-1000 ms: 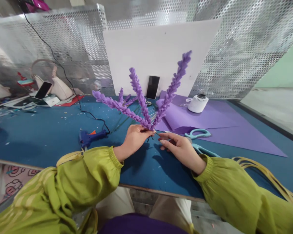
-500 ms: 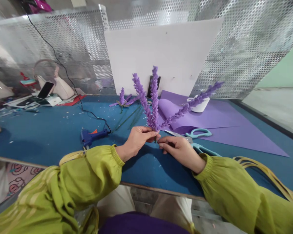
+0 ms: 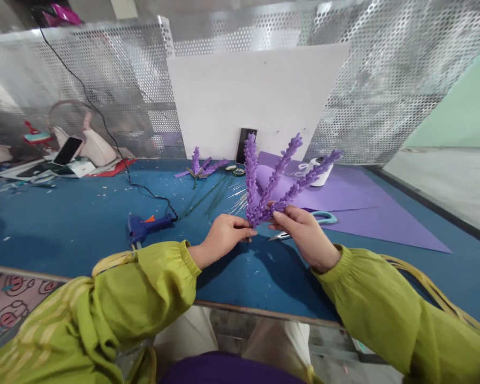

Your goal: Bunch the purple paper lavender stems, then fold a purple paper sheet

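Observation:
A bunch of three purple artificial lavender stalks point(image 3: 271, 184) fans out above the blue table. My left hand point(image 3: 226, 238) pinches the bunch at its base, where the stalks meet. With thumb and fingers closed, my right hand point(image 3: 304, 232) grips the lower part of the rightmost stalk. Scissors with light blue handles point(image 3: 325, 217) lie behind and beneath my right hand, which hides part of them. Loose green wire stems point(image 3: 220, 193) lie on the table beyond my left hand.
A blue glue gun point(image 3: 146, 226) with a black cord lies to the left. Purple sheets point(image 3: 384, 213) cover the right side, near a white roll point(image 3: 321, 172). Smaller purple flowers point(image 3: 202, 166) and a dark phone point(image 3: 246, 145) stand by a white board point(image 3: 256, 96).
My right hand has moved up from below the base onto the rightmost stalk. The bunch has turned, its stalks now leaning more to the right. My left hand keeps its pinch.

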